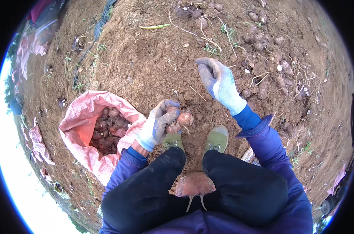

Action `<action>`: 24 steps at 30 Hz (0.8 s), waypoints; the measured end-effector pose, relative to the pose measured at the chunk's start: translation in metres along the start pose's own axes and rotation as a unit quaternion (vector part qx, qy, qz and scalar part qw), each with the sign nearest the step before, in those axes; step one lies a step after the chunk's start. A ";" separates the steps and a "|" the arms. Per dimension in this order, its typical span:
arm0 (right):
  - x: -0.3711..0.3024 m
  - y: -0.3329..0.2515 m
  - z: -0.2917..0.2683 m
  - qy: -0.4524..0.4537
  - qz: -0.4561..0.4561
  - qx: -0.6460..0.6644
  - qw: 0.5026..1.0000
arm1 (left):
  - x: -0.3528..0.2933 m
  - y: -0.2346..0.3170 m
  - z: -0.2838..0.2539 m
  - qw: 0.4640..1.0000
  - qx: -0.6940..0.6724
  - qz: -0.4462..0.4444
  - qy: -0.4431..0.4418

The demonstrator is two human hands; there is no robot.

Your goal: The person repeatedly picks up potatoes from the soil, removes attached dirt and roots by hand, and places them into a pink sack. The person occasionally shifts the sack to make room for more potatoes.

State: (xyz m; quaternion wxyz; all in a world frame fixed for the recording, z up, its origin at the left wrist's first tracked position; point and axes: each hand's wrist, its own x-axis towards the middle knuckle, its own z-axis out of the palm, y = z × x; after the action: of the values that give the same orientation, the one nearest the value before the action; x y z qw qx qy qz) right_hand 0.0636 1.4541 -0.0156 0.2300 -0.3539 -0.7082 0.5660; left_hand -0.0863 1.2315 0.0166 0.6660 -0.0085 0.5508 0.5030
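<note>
My left hand (158, 124), in a dirty white-and-grey work glove, is closed round a clump of round, reddish-brown tubers (183, 118), which looks like taro. The clump is above the soil, just beyond my left shoe. At its left, a pink woven sack (77, 121) stands with its mouth wide, partly filled with similar tubers (111, 126). My right hand (220, 82), gloved the same way, is raised over the ground farther out to the right. Its fingers are loosely bent, with a gap by the thumb, and nothing shows in them.
More dug tubers (262, 90) lie scattered with pale roots on the brown soil (145, 66) at the right and far right. Two green shoes (216, 139) are planted close in front of me. Pink sacking (40, 144) and a dark plastic strip (102, 23) lie at the left.
</note>
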 end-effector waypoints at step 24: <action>-0.047 0.003 0.029 -0.151 -0.041 -0.035 0.987 | 0.043 0.033 0.013 0.962 0.258 0.081 0.039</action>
State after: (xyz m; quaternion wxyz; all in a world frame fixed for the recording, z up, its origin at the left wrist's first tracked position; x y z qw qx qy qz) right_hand 0.0729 1.4002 -0.0225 0.1308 -0.2425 -0.7683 0.5778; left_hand -0.1043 1.2835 0.0071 0.5806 0.1882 0.6864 0.3954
